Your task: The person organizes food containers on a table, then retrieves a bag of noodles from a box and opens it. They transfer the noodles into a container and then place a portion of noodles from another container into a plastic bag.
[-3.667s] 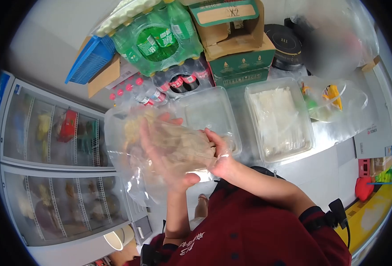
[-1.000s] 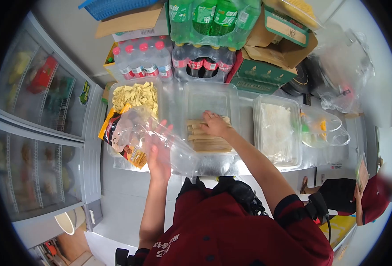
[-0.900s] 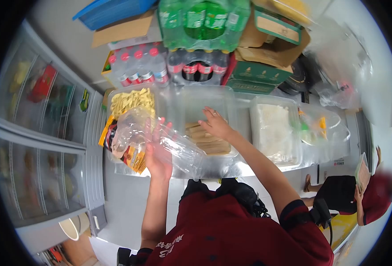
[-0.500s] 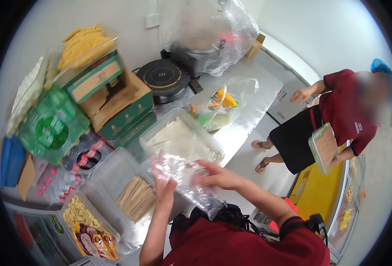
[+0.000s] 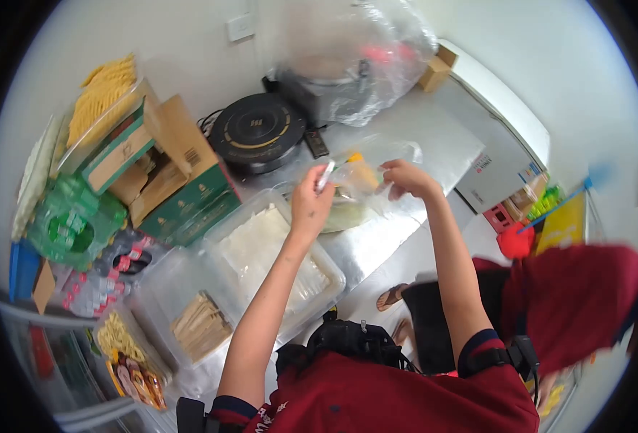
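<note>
My left hand [image 5: 312, 204] is closed around a small white object [image 5: 325, 175], too small to name, above the far end of a clear tub [image 5: 337, 278] of flat white sheets. To its right, my right hand [image 5: 408, 179] has its fingers bent and apart, over a clear plastic bag [image 5: 398, 153]. No object can be made out in it. Between and below the hands lies a round pale green item [image 5: 344, 218] with something yellow-orange [image 5: 362, 172] at the bag.
A black induction cooker [image 5: 258, 131] and a plastic-covered appliance [image 5: 326, 72] stand at the back. Cardboard boxes [image 5: 189, 206], bottles [image 5: 73, 224] and a tub of brown strips [image 5: 200, 326] are at left. Another person [image 5: 571, 303] bends down at right.
Both my hands have moved forward and apart; the crinkled clear plastic that was between them no longer shows there. The other person has bent down and come closer.
</note>
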`<state>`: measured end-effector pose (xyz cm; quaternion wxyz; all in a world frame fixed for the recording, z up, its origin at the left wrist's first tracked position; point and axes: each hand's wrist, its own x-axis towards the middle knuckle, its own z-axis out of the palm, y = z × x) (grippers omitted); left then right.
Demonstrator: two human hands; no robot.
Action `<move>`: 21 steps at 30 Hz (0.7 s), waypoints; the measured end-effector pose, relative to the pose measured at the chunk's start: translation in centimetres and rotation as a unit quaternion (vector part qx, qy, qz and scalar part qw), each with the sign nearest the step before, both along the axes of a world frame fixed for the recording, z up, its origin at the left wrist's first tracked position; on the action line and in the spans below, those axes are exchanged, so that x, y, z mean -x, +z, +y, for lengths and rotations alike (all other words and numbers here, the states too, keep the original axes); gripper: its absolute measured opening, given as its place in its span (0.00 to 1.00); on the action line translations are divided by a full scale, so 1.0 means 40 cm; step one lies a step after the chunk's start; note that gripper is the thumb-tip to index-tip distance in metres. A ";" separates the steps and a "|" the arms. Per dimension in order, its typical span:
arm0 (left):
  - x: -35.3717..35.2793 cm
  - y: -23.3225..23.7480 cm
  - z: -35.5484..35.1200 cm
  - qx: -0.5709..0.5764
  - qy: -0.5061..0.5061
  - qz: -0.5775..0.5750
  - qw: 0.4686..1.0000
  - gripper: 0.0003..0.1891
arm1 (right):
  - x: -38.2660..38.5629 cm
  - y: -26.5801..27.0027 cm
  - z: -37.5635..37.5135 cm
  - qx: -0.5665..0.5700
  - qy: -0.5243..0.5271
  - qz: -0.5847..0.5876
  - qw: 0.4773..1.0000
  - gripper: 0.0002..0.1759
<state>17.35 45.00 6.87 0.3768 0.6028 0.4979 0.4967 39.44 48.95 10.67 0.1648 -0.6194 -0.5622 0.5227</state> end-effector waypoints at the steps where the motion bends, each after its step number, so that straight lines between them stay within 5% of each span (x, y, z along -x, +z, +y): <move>1: 0.001 0.011 -0.012 -0.030 0.001 -0.017 0.999 0.15 | 0.004 -0.042 0.045 0.005 -0.057 0.033 0.998 0.24; 3: -0.008 0.018 -0.042 -0.092 0.001 -0.077 0.993 0.12 | -0.042 -0.255 0.187 0.034 -0.092 0.165 0.981 0.10; 4: -0.006 0.002 -0.047 -0.044 -0.013 -0.096 0.994 0.13 | -0.120 -0.445 0.278 -0.219 0.043 0.043 0.974 0.05; 5: 0.003 0.021 -0.069 -0.026 -0.015 -0.062 0.998 0.13 | -0.096 -0.449 0.299 -0.131 -0.056 0.071 0.987 0.16; 6: 0.012 0.016 -0.076 -0.003 -0.024 -0.040 0.999 0.13 | -0.063 -0.460 0.296 -0.330 0.087 -0.338 0.877 0.10; 7: 0.024 0.021 -0.093 -0.038 -0.020 -0.031 0.999 0.14 | -0.023 -0.462 0.297 -0.192 0.030 -0.010 0.981 0.11; 8: 0.034 0.014 -0.112 -0.063 -0.028 -0.039 0.997 0.14 | 0.006 -0.459 0.278 -0.002 -0.050 0.297 0.954 0.15; 13: 0.064 -0.004 -0.179 -0.133 0.014 -0.017 0.991 0.16 | 0.159 -0.229 0.040 -0.172 0.153 0.148 0.962 0.20; 15: 0.119 0.001 -0.228 -0.151 0.042 -0.010 0.988 0.16 | 0.195 -0.152 -0.004 0.042 -0.058 0.209 0.975 0.20; 16: 0.164 -0.008 -0.258 -0.121 0.035 -0.024 0.992 0.16 | 0.190 -0.131 -0.021 0.043 -0.061 0.201 0.977 0.20; 18: 0.289 -0.064 -0.331 -0.081 0.054 -0.013 0.995 0.15 | 0.174 -0.098 -0.057 -0.121 -0.054 0.085 0.988 0.18; 21: 0.548 -0.214 -0.466 0.007 0.163 0.120 0.979 0.14 | 0.195 -0.043 -0.154 -0.295 -0.213 0.175 0.915 0.14</move>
